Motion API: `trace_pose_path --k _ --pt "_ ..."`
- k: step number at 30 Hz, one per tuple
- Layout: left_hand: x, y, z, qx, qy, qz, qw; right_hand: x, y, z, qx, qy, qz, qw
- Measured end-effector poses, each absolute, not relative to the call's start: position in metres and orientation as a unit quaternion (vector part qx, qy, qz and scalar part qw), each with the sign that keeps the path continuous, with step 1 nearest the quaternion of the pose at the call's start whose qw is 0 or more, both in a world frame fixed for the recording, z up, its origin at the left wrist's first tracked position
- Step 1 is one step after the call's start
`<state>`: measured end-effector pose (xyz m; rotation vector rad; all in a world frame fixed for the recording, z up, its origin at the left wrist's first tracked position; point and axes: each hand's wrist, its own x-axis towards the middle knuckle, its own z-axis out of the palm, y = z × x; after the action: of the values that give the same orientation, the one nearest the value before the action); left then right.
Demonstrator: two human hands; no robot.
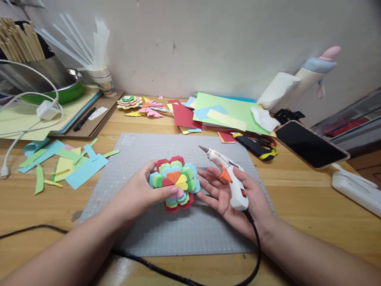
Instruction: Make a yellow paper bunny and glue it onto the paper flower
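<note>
Hands at the flower (pixel 176 182): left hand (pixel 139 192) grips it, right hand (pixel 226 196) lies open.
We see the flower on the mat (pixel 178 230) on the table (pixel 300 194); the glue gun (pixel 230 176) rests across our right palm, fingers spread.

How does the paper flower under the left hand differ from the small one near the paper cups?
The flower on the mat is larger than the flower by the cups. The left hand grips the first; nothing touches the second. The first has a red outer layer, the second a pale one. Both are layered coloured paper.
</note>
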<state>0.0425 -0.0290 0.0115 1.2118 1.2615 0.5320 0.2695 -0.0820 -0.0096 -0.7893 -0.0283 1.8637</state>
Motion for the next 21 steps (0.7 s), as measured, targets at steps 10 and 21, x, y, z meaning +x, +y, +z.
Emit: trace_pose_path --k 10,21 --pt "0.033 -0.026 0.013 0.523 0.503 0.175 0.666 0.273 -0.083 -0.009 -0.291 -0.073 0.809 0.506" --pt "0.029 -0.025 0.011 0.53 0.448 0.172 0.699 0.274 -0.085 -0.009 -0.264 -0.104 0.83 0.48"
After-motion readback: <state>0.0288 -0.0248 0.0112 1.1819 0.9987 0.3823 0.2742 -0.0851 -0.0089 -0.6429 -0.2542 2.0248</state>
